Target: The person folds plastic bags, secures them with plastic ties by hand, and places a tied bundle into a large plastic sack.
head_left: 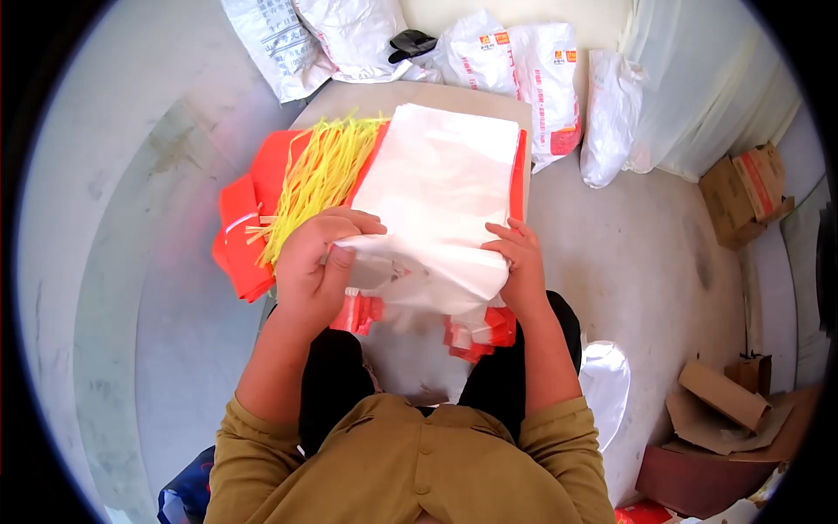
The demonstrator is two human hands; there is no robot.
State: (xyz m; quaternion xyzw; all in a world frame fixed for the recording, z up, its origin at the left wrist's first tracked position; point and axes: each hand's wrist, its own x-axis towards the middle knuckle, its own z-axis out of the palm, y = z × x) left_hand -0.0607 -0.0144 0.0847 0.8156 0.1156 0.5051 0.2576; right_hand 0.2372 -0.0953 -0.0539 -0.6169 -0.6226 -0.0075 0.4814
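One white sheet (454,266) is apparently being lifted at the worktop's near edge (493,102): beside yellow strips (327,166), the left hand (312,262) is pinching it between fingers; the right hand's (522,267) fingers are gripping its right side, calling for even tension.

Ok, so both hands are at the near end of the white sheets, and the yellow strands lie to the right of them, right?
Not quite: the head view shows the yellow strands left of the white sheets. The left hand and right hand are at the near end.

Mustard-brown buttoned top (422,463), black trousers (336,375)
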